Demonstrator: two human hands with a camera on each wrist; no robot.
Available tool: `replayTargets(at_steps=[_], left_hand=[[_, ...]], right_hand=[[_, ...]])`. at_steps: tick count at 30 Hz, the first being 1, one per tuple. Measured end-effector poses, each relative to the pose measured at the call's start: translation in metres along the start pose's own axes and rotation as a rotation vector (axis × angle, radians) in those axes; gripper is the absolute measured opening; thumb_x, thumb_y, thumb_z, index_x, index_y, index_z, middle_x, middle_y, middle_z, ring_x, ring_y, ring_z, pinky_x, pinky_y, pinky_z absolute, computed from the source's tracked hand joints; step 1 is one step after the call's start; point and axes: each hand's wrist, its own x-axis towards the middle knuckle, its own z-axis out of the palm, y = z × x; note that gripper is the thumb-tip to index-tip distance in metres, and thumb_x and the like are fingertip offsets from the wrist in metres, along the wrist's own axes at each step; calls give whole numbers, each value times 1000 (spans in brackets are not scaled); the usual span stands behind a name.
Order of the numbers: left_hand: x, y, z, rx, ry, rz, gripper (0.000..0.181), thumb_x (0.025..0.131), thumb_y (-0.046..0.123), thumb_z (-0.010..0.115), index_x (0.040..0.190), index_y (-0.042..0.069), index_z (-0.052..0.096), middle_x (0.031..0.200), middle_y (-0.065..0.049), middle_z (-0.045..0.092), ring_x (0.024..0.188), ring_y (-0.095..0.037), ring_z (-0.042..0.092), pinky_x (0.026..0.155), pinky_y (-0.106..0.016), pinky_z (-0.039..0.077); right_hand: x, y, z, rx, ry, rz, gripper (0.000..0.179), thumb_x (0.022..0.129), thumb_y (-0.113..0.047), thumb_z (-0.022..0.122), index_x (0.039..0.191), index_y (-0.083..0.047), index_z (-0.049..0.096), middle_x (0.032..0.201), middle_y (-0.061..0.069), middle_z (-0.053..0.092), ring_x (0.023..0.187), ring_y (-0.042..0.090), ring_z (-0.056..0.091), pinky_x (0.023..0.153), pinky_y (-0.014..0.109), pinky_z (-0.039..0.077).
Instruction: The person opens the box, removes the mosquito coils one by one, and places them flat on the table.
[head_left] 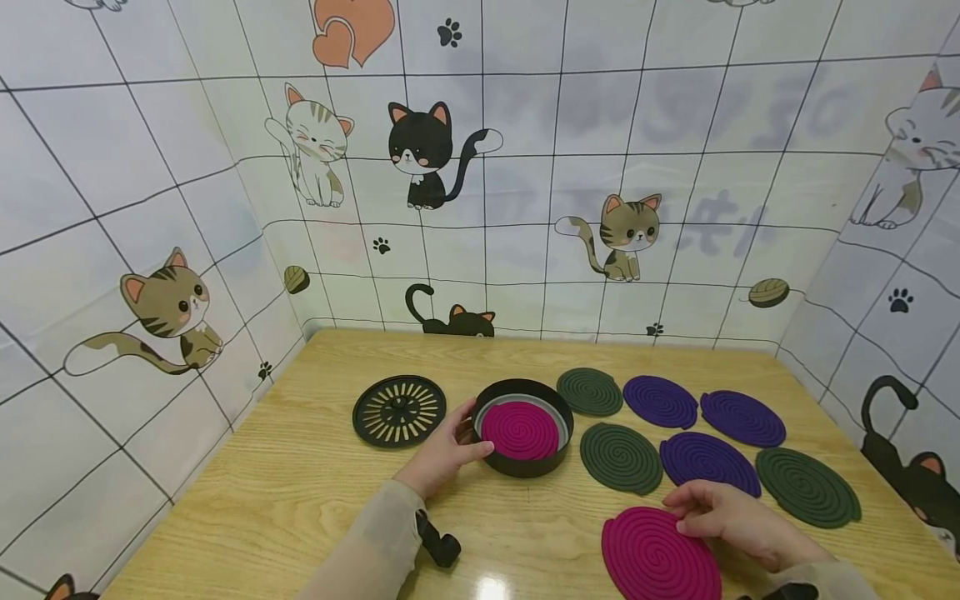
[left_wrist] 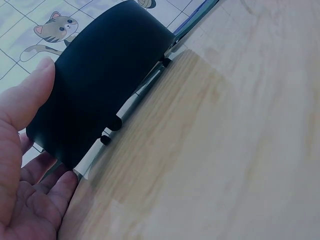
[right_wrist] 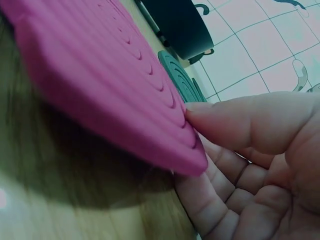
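My left hand (head_left: 448, 454) holds the near left side of a round black mosquito coil box (head_left: 527, 467), thumb at the rim and fingers at its side. Inside the box lies a magenta mosquito coil (head_left: 519, 431), ringed by a grey inner lining. In the left wrist view the box's dark outer wall (left_wrist: 105, 75) shows with small feet under it. With thumb and fingers, my right hand (head_left: 731, 518) pinches the edge of a second magenta mosquito coil (head_left: 658, 554). The right wrist view shows this coil's edge (right_wrist: 115, 135) raised off the wood.
A slotted black lid (head_left: 400, 411) lies left of the box on the wooden table (head_left: 262, 500). Right of the box are green coils (head_left: 621, 457) and purple coils (head_left: 709, 462), spread flat in two rows. A cat-print wall covering (head_left: 517, 250) stands behind and at both sides.
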Motion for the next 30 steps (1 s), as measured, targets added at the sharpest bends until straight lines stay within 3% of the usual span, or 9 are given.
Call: replayTargets(at_steps=[16,22,30], left_hand=[[1,0,-1,11,7,-3,91,86,25,74,155,15,15,156,-15,23,142,-33,24,112,-44,29],[1,-2,-1,7,4,5,91,87,24,74,155,13,15,156,-16,23,142,-35,24,112,-45,28],[0,-1,-1,7,4,4,88,87,23,74,154,13,17,155,-15,25,141,-33,27,111,-43,30]], right_hand=[[-2,-9,2,-37,13,-13,34,90,-7,64,116,13,54,105,10,62,93,21,56,74,29,52],[2,-27,0,-23,39,-11,40,93,-14,63,121,12,52,105,12,61,95,22,57,76,34,54],[22,-57,4,18,67,-66,52,93,-21,64,130,12,46,123,21,56,106,28,59,86,43,51]])
